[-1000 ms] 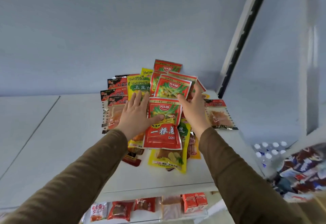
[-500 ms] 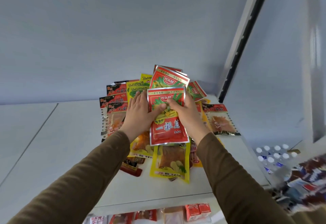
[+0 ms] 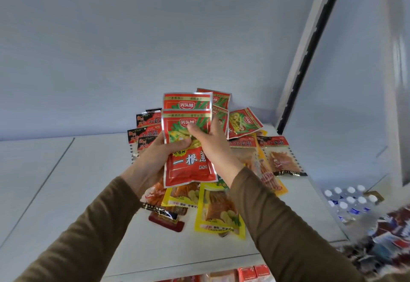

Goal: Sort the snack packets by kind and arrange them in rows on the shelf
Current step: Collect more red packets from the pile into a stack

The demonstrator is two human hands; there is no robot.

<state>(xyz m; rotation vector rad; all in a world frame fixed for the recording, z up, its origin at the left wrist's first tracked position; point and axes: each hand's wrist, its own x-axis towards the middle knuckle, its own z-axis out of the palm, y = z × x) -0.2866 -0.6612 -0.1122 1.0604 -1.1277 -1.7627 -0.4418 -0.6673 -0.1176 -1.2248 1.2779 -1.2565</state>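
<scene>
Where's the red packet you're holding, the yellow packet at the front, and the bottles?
red packet (image 3: 188, 166): head view, lower printed face.
yellow packet (image 3: 219, 213): head view, middle of its front.
water bottles (image 3: 350, 199): head view, white caps.

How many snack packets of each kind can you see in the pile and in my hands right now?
Red-and-green foil packets: 5, the front one gripped by the left hand and right hand
Clear packets with black-and-red trim: 6
Yellow plastic packets: 3
Dark red packet: 1
Total: 15 showing; the pile may hide more.
</scene>
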